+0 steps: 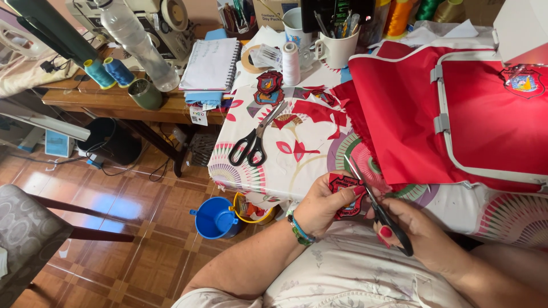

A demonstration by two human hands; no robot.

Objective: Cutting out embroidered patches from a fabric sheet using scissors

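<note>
Well, I saw the left hand [319, 205] pinching a red embroidered shield patch [344, 194] while the right hand [419, 231] gripped small black-handled scissors [379, 211] at its edge; two trimmed-looking shield patches [268, 86] lay on the patterned tablecloth [297, 165].

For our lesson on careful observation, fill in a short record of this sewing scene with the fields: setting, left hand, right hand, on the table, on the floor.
setting: table with a patterned cloth, seen from above
left hand: left hand holds a red embroidered patch
right hand: right hand holds small scissors, blades at the patch's edge
on the table: large black-handled scissors, two more patches, white thread spool, red fabric in an embroidery frame
on the floor: blue bucket, yellow tub
</note>
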